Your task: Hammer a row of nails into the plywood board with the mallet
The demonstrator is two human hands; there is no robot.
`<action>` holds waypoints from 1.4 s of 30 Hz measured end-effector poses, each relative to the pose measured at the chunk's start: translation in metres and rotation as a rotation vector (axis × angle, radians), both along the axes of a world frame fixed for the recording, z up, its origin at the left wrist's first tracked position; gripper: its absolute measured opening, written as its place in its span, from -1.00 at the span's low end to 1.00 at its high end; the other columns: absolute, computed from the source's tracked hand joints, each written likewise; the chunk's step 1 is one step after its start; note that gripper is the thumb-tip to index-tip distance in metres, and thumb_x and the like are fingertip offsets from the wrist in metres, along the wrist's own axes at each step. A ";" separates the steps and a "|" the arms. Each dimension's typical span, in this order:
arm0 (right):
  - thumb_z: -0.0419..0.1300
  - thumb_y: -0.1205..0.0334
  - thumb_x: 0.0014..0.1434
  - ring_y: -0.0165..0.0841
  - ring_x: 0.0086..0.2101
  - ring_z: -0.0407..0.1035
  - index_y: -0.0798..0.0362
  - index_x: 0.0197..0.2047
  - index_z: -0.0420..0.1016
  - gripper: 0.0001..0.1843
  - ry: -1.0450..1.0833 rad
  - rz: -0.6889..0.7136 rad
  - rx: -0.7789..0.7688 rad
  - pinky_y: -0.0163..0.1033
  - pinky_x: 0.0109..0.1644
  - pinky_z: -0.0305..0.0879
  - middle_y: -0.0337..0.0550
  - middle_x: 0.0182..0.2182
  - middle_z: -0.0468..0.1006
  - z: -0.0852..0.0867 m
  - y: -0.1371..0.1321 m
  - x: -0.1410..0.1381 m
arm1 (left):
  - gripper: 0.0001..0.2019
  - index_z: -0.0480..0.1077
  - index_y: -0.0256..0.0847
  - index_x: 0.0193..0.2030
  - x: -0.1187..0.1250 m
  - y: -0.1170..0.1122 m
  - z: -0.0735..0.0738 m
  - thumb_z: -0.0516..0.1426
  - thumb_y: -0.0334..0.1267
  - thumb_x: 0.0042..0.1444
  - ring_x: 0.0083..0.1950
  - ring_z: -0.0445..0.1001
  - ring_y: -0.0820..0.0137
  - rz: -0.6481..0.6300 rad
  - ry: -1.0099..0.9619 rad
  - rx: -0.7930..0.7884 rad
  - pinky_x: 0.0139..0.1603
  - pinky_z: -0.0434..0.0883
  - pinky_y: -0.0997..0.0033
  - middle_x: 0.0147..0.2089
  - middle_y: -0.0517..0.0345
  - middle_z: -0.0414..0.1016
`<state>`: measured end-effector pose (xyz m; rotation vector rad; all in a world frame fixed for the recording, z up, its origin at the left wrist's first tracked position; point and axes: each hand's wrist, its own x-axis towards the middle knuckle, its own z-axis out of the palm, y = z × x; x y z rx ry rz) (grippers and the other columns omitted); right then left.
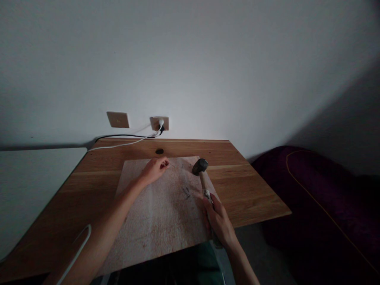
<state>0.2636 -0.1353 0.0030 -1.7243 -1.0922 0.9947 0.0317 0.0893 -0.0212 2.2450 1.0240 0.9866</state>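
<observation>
Hammer [203, 181] is hovering over the board's [154, 213] far right corner, the right hand [220, 221] gripping its handle. The left hand [154, 169] is holding its fingers curled in near the far edge; I cannot tell whether it is pinching anything. A stray swing could be catching that hand, while knocks could be sliding the board or scattering dark slivers [186, 192] lying on it.

Left arm [118, 211] extended forward; left hand [154, 169] low, fingers curled inward. Right arm [242, 259] reaches in from lower right, right hand [221, 221] wrapped in a grip.
</observation>
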 end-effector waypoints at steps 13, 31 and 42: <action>0.08 -0.40 0.26 -0.46 -0.73 0.13 -0.04 -0.17 0.36 -0.45 0.010 0.006 -0.003 -0.38 -0.68 0.12 -0.49 -0.71 0.25 -0.004 0.001 0.003 | -0.92 0.47 -0.14 -0.24 0.000 0.000 0.001 0.24 -0.40 0.18 -0.22 0.65 0.32 0.002 -0.004 0.014 -0.14 0.51 0.37 -0.26 0.16 0.66; 0.06 -0.43 0.27 -0.46 -0.74 0.13 -0.05 -0.17 0.35 -0.43 0.023 0.019 -0.008 -0.38 -0.67 0.12 -0.49 -0.72 0.25 -0.003 0.001 0.002 | -0.92 0.47 -0.15 -0.24 -0.001 -0.001 0.002 0.24 -0.41 0.19 -0.23 0.65 0.33 0.005 -0.001 0.011 -0.16 0.47 0.41 -0.27 0.18 0.66; 0.09 -0.42 0.25 -0.46 -0.73 0.13 -0.07 -0.24 0.32 -0.46 0.042 0.003 -0.011 -0.38 -0.69 0.13 -0.48 -0.72 0.25 -0.003 0.001 0.001 | -0.93 0.47 -0.15 -0.24 -0.001 0.001 0.000 0.24 -0.39 0.19 -0.24 0.65 0.33 0.009 0.013 0.029 -0.17 0.48 0.39 -0.28 0.16 0.66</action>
